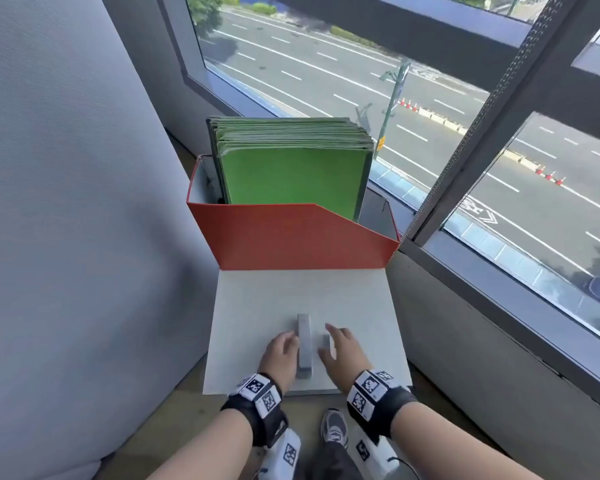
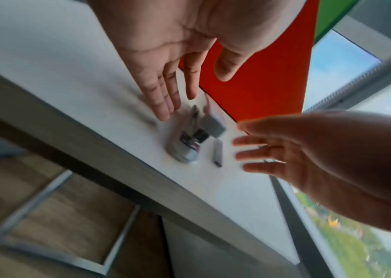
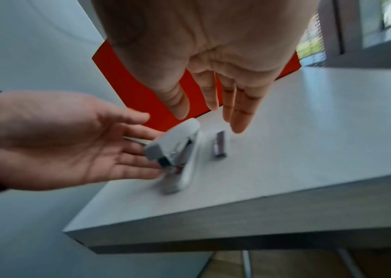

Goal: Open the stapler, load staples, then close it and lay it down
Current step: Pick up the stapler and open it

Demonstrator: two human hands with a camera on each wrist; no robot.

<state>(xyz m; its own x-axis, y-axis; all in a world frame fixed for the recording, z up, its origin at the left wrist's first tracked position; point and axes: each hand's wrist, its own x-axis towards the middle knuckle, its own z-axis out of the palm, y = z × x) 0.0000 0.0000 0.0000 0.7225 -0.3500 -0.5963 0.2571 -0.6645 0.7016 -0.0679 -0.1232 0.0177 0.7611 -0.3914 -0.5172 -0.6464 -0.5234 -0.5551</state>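
Two hands were over the white table point(image 1: 243, 306), both loose and holding nothing. Your left hand point(image 1: 280, 355) had fingers straight, slightly spread, palm turned inward, just left of the grey stapler point(image 1: 304, 348). From the right wrist cam its fingertips point(image 3: 151, 150) sat right by the stapler's side, maybe touching; blur meant you couldn't tell for sure. Your right hand point(image 1: 342, 351) was also flat-fingered and relaxed, palm down and tilted in, hovering just right of the stapler, above the staple strip point(image 1: 326, 341). No contact w/ the strip was visible.

The stapler lay lengthwise on the table near the front edge, btwn both hands, closed as far as the head cam showed; the wrist cams showed its top arm angled up a bit over the metal base. The strip lay flat just beside it, on its right, apart from it.

Both forearms reached fwd, wrists w/ black bands. Behind stood an orange file box point(image 1: 291, 237) holding green folders point(image 1: 291, 174), by a window point(image 1: 499, 168).
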